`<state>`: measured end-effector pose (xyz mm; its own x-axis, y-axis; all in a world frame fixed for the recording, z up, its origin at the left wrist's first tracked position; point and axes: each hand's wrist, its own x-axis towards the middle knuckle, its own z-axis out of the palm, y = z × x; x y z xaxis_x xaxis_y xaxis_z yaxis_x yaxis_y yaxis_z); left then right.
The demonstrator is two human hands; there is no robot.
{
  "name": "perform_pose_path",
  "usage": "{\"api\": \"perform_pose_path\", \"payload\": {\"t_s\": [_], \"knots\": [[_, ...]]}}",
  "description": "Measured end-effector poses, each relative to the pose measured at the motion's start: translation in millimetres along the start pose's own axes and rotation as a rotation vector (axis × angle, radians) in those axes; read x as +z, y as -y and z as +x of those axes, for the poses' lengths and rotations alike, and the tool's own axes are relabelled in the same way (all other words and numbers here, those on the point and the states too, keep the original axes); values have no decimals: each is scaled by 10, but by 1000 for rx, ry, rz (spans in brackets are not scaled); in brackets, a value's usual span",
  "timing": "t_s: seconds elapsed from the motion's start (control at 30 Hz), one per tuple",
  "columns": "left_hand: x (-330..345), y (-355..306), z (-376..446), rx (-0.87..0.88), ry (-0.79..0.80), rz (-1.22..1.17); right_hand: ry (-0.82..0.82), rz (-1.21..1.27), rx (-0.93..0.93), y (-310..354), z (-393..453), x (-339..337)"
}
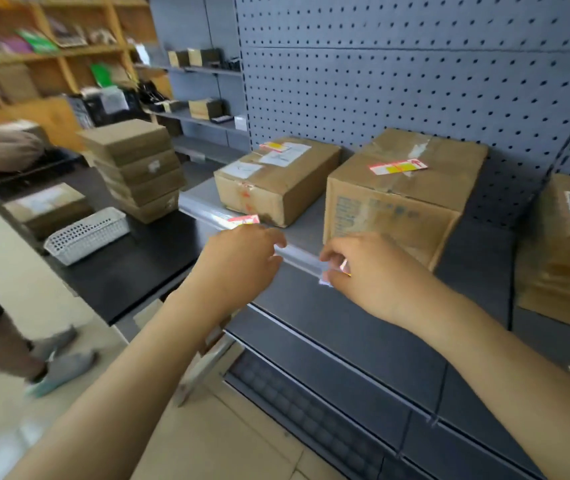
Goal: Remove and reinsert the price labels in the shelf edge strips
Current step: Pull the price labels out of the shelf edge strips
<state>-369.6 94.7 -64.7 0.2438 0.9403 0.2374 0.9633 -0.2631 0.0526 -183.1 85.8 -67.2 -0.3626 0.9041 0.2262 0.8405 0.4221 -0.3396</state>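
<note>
Price label (344,266) sits pinched in right hand (363,268) fingers at the strip (301,254); left hand (242,254) fingers rest loosely curled beside it.

We see bright, even indoor light with soft shadows under the cardboard boxes (278,180). Glare whitens the clear edge strip (207,216). The far-left wooden shelves (44,53) blur, perhaps from head motion, and straight lines bow at the edges.
</note>
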Motion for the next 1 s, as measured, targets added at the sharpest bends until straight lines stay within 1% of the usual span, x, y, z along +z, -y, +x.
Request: {"api": "perform_pose_path", "payload": {"t_s": [0.13, 0.27, 0.47, 0.57, 0.8, 0.93, 1.0], "knots": [[-119, 643, 193, -42, 0, -20, -25, -14, -41, 331, 540, 112], [-129, 1040, 503, -43, 2, -56, -27, -29, -18, 457, 988, 224], [-1, 1461, 1209, -6, 14, -73, 30, -86, 28, 338, 1861, 314], [47, 1653, 1662, 9, 14, -65, 33, -124, 47, 195, 2343, 285], [185, 2024, 2548, 91, -26, -115, 25, -220, 201, -39, 3189, 355], [318, 2235, 3024, 164, 19, -132, 35, -168, 304, -143, 3538, 475], [377, 2330, 3269, 226, 23, -130, 13, -159, 355, -192, 3685, 536]]}}
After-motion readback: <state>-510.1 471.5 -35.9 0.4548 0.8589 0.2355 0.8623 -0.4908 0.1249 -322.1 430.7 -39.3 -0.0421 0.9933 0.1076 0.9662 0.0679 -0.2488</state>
